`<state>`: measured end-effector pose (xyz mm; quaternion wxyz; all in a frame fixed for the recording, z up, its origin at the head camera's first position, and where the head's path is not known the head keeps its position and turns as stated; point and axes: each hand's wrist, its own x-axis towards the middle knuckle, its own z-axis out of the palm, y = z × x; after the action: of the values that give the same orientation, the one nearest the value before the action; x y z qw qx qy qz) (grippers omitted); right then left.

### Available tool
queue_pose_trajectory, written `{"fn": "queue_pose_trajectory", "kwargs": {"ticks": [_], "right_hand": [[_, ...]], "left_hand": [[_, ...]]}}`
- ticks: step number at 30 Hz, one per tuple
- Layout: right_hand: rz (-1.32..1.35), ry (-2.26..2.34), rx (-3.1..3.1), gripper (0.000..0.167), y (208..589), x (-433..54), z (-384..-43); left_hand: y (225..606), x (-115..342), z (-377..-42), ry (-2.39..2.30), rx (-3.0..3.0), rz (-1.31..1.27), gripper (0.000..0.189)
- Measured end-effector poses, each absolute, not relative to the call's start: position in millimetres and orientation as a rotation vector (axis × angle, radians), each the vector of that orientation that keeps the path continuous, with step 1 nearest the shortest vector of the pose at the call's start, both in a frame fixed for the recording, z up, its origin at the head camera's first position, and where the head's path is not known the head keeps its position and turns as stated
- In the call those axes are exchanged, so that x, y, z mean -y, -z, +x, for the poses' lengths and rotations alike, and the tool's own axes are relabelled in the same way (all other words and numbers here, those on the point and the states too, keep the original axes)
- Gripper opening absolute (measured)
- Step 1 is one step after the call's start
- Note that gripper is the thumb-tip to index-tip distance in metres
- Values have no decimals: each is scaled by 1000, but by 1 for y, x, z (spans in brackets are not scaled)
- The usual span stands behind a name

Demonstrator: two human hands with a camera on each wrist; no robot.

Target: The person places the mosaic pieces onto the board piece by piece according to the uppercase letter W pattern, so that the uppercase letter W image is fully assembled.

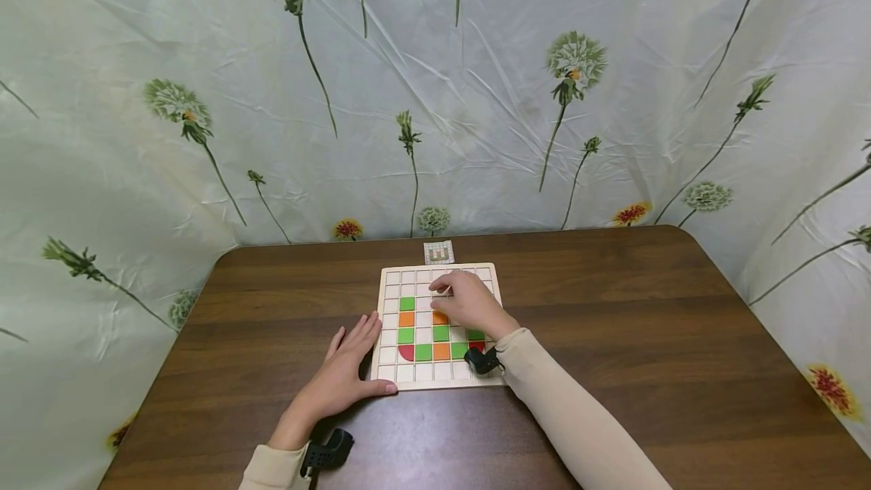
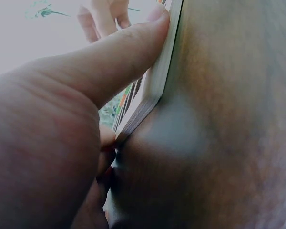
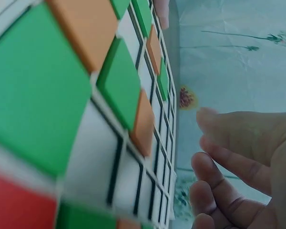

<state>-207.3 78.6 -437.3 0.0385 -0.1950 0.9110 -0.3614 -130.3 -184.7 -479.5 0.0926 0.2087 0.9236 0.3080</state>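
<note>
A square white grid board (image 1: 388, 375) lies on the table, with green, orange and red tiles in some cells. My left hand (image 1: 343, 373) steadies its near left corner, the thumb laid on the front edge and the straight fingers along the left side. Over the board's upper right part hovers my right hand (image 1: 469, 301), its fingers loosely bent. In the right wrist view, no tile shows between the thumb (image 3: 229, 126) and fingers. An orange tile (image 1: 440, 317) and a green tile (image 1: 441, 333) lie just below that hand. A red quarter-round tile (image 1: 406, 352) sits at lower left.
A small pattern card (image 1: 438, 252) lies behind the board near the table's far edge. The brown wooden table (image 1: 612, 301) spreads out on both sides. A flowered cloth (image 1: 476, 97) hangs behind it. Each wrist wears a black camera band (image 1: 328, 451).
</note>
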Motion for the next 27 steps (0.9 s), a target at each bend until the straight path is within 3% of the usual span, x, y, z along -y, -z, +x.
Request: {"fn": "queue_pose_trajectory", "kwargs": {"ticks": [27], "right_hand": [[-460, 1004, -2999, 28, 443, -192, -166]], "left_hand": [[485, 185, -128, -945, -2720, 632, 115]]}}
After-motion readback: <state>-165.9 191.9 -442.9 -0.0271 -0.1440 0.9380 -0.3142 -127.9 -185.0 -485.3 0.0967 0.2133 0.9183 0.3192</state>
